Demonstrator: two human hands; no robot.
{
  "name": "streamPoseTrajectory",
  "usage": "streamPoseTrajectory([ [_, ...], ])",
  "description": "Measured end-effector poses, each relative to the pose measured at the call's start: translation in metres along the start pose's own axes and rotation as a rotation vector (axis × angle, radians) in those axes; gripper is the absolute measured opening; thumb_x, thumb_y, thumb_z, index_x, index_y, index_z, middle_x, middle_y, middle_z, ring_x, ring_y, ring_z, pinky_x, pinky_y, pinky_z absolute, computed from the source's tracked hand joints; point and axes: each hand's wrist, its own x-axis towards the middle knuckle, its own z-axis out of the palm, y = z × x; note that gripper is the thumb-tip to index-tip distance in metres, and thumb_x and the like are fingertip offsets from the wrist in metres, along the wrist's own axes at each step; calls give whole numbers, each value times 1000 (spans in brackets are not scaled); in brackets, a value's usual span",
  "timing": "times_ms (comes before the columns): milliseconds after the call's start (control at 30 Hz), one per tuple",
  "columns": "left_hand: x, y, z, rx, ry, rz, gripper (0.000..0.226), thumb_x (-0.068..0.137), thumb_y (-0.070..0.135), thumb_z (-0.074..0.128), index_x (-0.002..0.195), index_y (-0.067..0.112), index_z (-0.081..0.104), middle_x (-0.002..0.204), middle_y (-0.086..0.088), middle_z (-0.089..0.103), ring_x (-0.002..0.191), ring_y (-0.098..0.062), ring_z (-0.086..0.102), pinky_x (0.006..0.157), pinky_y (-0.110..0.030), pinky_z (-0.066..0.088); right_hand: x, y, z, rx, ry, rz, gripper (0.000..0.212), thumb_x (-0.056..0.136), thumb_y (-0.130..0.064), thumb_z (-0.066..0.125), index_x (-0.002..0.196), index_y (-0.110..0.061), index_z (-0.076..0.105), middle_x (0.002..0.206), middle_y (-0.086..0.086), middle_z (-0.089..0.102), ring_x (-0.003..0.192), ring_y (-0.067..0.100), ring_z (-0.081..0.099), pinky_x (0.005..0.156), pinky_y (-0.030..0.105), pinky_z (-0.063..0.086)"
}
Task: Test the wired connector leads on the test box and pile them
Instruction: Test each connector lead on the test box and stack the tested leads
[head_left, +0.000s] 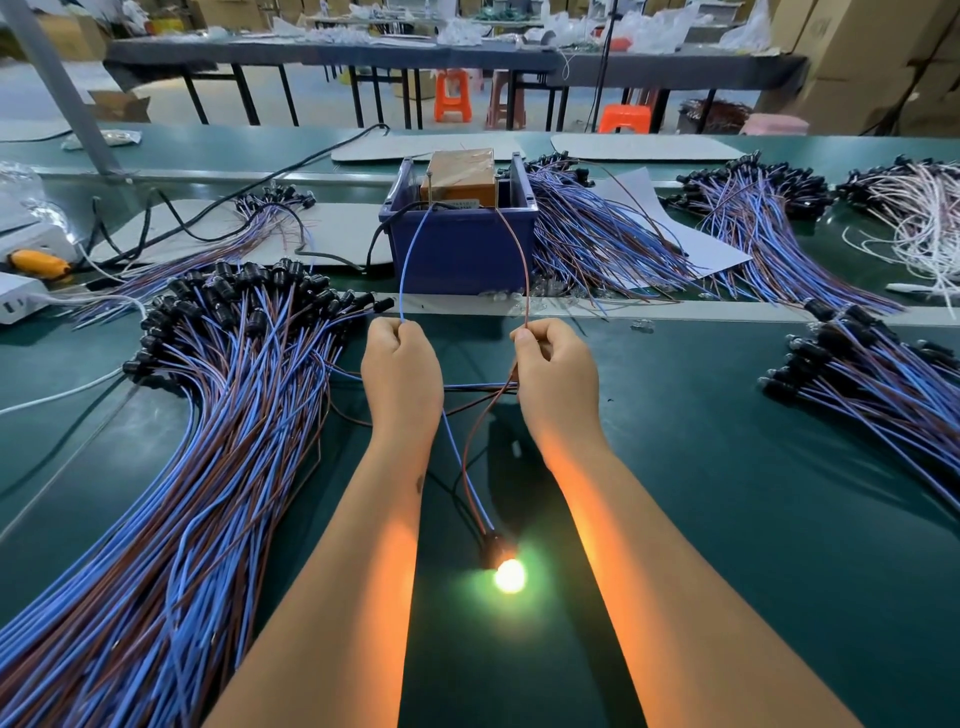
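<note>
A single head-worn wide-angle camera looks forward and down, close over the dark green bench mat (727, 467), toward the blue plastic test box (462, 249) and distant workshop tables.

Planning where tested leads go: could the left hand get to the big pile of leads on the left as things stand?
Probably yes: the pile lies just beside the left hand with nothing between, though that hand's grip is on the blue wire.

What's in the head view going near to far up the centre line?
Glowing lamp on the black connector → left hand and right hand pinching the blue and brown wires → dark blue plastic test box → grey far table.
</note>
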Motion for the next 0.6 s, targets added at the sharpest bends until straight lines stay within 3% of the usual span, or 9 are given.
streamPoseTrajectory([
  [167, 0, 0, 0, -4, 2, -7, 14, 92, 17, 34, 80, 18, 42, 66, 1, 39, 56, -15, 32, 48, -32, 27, 0, -1, 0, -10, 0, 15, 17, 100, -21, 47, 88, -21, 58, 67, -8, 56, 57, -3, 52, 54, 14, 44],
  [300, 0, 0, -1, 3, 2, -5, 13, 91, 18, 34, 82, 17, 44, 67, 1, 40, 57, -15, 33, 48, -31, 28, 0, -1, 0, -14, 1, 24, 16, 100, -21, 47, 90, -19, 59, 68, -7, 56, 61, 4, 54, 64, 28, 51],
  [600, 0, 0, -1, -3, -6, -6, 14, 92, 17, 34, 82, 17, 44, 65, 2, 38, 55, -14, 31, 47, -30, 28, 0, -2, 0, -14, -3, 26, 19, 100, -22, 47, 84, -24, 56, 67, -7, 57, 57, 0, 53, 59, 22, 48],
])
